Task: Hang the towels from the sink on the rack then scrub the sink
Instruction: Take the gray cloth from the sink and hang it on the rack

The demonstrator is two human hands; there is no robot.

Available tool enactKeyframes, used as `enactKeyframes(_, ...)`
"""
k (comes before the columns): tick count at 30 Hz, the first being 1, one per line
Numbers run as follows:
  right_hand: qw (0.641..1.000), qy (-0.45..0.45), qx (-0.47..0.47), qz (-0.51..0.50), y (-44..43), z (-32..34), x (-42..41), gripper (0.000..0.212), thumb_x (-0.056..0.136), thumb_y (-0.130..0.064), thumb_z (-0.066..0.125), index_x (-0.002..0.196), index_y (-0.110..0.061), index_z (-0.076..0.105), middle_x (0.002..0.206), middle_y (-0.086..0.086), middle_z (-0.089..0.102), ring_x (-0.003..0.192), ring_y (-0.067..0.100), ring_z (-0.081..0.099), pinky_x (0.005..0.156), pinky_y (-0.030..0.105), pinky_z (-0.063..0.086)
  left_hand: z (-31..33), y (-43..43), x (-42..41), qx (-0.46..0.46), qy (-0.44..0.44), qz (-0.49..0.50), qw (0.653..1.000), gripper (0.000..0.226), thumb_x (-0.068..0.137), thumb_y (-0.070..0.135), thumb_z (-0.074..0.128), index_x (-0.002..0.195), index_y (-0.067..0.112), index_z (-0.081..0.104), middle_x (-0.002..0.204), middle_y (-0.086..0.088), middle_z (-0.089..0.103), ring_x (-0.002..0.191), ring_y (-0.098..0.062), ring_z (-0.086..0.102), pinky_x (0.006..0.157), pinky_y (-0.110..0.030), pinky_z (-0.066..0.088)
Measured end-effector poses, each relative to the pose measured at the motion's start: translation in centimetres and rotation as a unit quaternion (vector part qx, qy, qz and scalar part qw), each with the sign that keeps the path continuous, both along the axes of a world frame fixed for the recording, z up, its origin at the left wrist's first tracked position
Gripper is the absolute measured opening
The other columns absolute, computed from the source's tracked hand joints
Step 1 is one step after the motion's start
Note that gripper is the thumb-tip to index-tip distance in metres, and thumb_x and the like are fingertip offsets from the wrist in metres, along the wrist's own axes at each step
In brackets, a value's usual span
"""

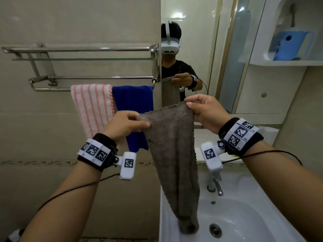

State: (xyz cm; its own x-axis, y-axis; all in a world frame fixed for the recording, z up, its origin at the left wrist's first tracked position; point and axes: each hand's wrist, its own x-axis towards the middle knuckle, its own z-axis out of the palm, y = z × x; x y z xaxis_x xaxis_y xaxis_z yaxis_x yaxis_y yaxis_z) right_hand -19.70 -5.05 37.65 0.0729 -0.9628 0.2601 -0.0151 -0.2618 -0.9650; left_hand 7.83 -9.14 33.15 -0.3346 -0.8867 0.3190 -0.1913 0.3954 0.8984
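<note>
A grey-brown towel hangs in the air above the left part of the white sink, its lower end drooping over the basin. My left hand pinches its upper left corner and my right hand pinches the upper right corner, stretching the top edge between them. On the wall behind, a steel towel rack has a lower bar that carries a pink striped towel and a blue towel, side by side.
A mirror to the right of the rack reflects a person wearing a headset. A chrome tap stands at the back of the sink, with the drain below. A blue kettle-like object sits on a white shelf at the upper right.
</note>
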Motion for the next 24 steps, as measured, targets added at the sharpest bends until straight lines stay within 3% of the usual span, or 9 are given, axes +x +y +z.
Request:
enactKeyframes(4,0.999,0.029,-0.045,0.000,-0.2,2.9,0.6,0.012,0.098,-0.009,0.055,0.105,-0.014,0.062,0.096,0.008,0.066,0.078,0.015,0.070,0.066,0.031,0.059,4.0,0.0,1.1,-0.032,0.048,0.008,0.998,0.016,0.074,0.030,0.083,0.081,0.020,0.073,0.091,-0.002,0.076,0.092,-0.019,0.072,0.073,-0.024,0.056)
enactKeyframes(8,0.995,0.041,-0.084,0.027,-0.5,5.9,1.8,0.012,0.097,-0.012,0.055,0.107,-0.015,0.062,0.097,0.005,0.067,0.083,0.016,0.070,0.069,0.032,0.059,7.5,0.4,2.4,-0.085,0.093,0.048,0.991,0.024,0.060,0.038,0.090,0.069,0.026,0.070,0.074,0.005,0.073,0.076,-0.010,0.071,0.067,-0.020,0.055)
enactKeyframes(12,0.992,-0.007,-0.100,0.070,-1.1,7.9,4.0,0.015,0.098,-0.014,0.054,0.109,-0.017,0.064,0.098,0.005,0.071,0.087,0.020,0.071,0.075,0.037,0.061,10.9,1.2,4.7,-0.132,0.127,0.062,0.981,0.025,0.061,0.031,0.092,0.069,0.026,0.070,0.076,0.004,0.073,0.080,-0.016,0.071,0.073,-0.027,0.058)
enactKeyframes(15,0.991,0.027,-0.109,0.066,-1.6,8.4,6.3,0.021,0.099,-0.014,0.053,0.113,-0.011,0.067,0.098,0.007,0.072,0.084,0.016,0.070,0.068,0.026,0.057,12.5,1.8,6.2,-0.153,0.123,0.098,0.976,0.024,0.066,0.014,0.089,0.062,0.025,0.068,0.063,0.010,0.069,0.060,-0.004,0.065,0.058,-0.017,0.053)
enactKeyframes(18,0.988,0.049,-0.142,0.026,-2.3,8.3,8.6,0.018,0.099,-0.009,0.052,0.107,-0.007,0.068,0.083,0.001,0.069,0.061,0.001,0.065,0.050,0.010,0.044,12.2,2.1,8.1,-0.153,0.092,0.121,0.976,0.028,0.072,0.004,0.082,0.063,0.024,0.065,0.055,0.014,0.065,0.047,0.005,0.057,0.044,-0.008,0.042)
enactKeyframes(21,0.992,0.073,-0.093,0.047,-3.1,7.4,11.2,0.016,0.102,-0.015,0.047,0.104,-0.013,0.063,0.067,0.002,0.057,0.044,0.011,0.048,0.040,0.021,0.034,11.3,2.3,10.8,-0.148,0.077,0.145,0.975,0.028,0.074,0.006,0.082,0.070,0.024,0.061,0.056,0.012,0.064,0.045,0.001,0.055,0.039,-0.011,0.038)
enactKeyframes(24,0.993,0.053,-0.014,0.100,-3.8,6.0,14.2,0.016,0.105,-0.020,0.039,0.106,-0.012,0.053,0.077,0.010,0.062,0.046,0.016,0.062,0.038,0.025,0.046,10.1,2.4,13.2,-0.127,0.058,0.168,0.976,0.029,0.076,0.009,0.081,0.074,0.027,0.058,0.062,0.006,0.068,0.046,-0.009,0.062,0.036,-0.018,0.039)
